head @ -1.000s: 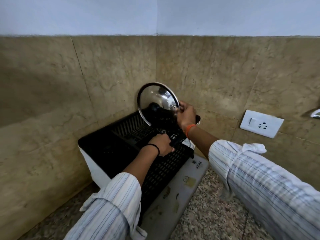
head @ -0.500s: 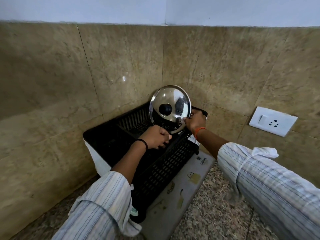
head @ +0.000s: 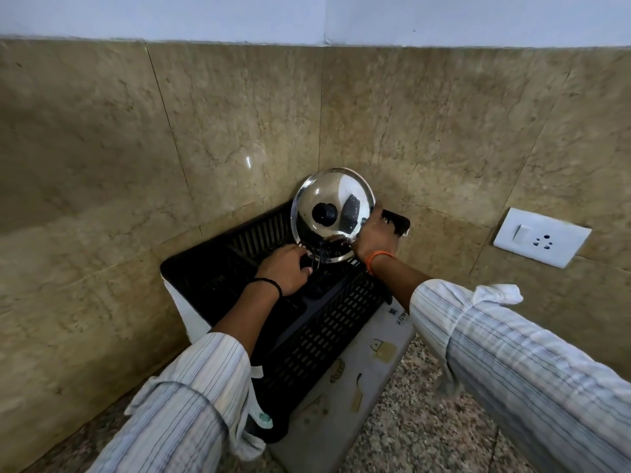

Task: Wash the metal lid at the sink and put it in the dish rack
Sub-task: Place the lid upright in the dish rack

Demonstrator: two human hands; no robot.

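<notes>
The shiny metal lid (head: 333, 199) with a black knob stands on edge at the back of the black plastic dish rack (head: 314, 332), leaning toward the tiled corner, knob side facing me. My right hand (head: 374, 237) grips the lid's lower right rim. My left hand (head: 286, 269) is inside the rack just below and left of the lid, fingers curled at its bottom edge; whether it grips the rim I cannot tell.
The rack sits on a white drip tray (head: 358, 377) on a speckled granite counter (head: 409, 435), tucked into a corner of beige tiled walls. A white switch and socket plate (head: 541, 237) is on the right wall.
The lid turned from tilted and raised to knob side facing me, and now stands lower at the rack's back. My left hand moved up to its bottom edge.
</notes>
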